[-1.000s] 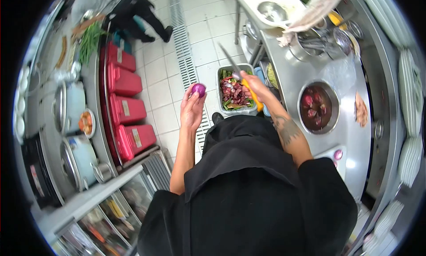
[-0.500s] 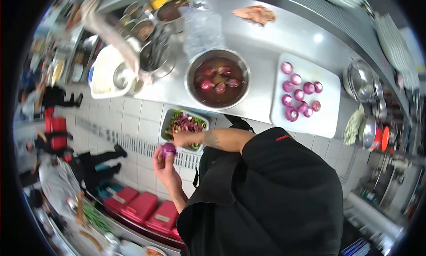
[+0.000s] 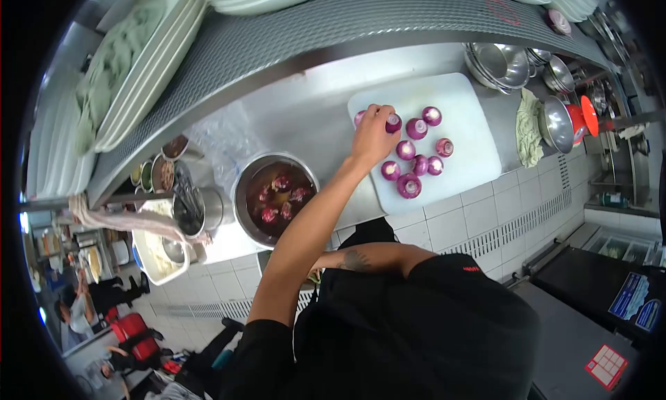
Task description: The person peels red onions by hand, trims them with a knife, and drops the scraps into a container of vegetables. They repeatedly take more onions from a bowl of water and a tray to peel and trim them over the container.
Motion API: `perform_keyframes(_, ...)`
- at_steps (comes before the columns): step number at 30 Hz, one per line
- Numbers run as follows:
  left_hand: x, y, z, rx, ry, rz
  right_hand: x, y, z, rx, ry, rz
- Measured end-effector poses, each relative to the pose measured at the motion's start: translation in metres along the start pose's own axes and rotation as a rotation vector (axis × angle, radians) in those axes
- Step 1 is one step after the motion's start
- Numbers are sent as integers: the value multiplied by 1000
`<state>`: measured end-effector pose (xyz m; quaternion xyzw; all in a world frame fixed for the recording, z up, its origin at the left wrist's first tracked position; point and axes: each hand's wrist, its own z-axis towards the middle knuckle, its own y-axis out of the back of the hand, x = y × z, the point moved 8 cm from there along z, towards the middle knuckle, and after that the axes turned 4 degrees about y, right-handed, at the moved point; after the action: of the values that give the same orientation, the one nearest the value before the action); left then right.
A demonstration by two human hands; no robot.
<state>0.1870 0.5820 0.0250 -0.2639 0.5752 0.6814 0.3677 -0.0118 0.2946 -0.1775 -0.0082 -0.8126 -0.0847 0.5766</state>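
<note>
My left hand (image 3: 375, 134) reaches over the white cutting board (image 3: 468, 161), its fingers curled around a red onion (image 3: 393, 123). Part of the grip is hidden by the back of the hand. Several more peeled red onions (image 3: 408, 186) sit close together on the board. My right forearm (image 3: 374, 256), with a tattoo, extends to the left below the counter. The right hand is hidden behind my left forearm, by the bin of scraps (image 3: 314, 276), of which only a small part shows.
A metal pot (image 3: 313, 181) of dark liquid with red onions stands left of the board. Metal bowls (image 3: 510, 64) and a green cloth (image 3: 529, 129) are at the right. A perforated shelf (image 3: 347, 22) with plates overhangs the counter. Other people (image 3: 87, 299) stand at the far left.
My left hand has moved from beside the bin, where it held a red onion, up to the cutting board. The view has turned toward the board. My right arm stays low.
</note>
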Motion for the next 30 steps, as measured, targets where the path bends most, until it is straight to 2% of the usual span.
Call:
perform_keyframes(4,10,-38,50,116,50,98,-6,15,2,-12,-13,1)
perform_keyframes(6,20,-57,62,221,85,168,-7,22,1,-13,-19,-4)
perform_keyframes(8,31,-66,65,230,80,180,-6,28,0,-8,-23,-9)
perform_keyframes(11,19,-60,52,230,-117,308,-2,28,4,12,-14,-20)
perform_keyframes(13,-27,-16,27,141,-246,312,-1,29,7,16,-6,-39)
perform_keyframes(15,-80,31,-15,305,-264,306,6,39,13,8,2,-58)
perform_keyframes(16,-111,59,-41,468,-173,305,-1,25,19,24,1,-79)
perform_keyframes(19,-181,128,-110,944,-141,368,-4,-17,32,87,-6,-140)
perform_keyframes(20,-197,142,-125,1051,-113,487,-2,-36,27,126,-8,-156)
perform_keyframes(23,-229,176,-140,806,-52,645,7,-70,12,245,-33,-234)
perform_keyframes(30,-250,178,-168,639,139,799,44,-115,-29,433,-104,-360)
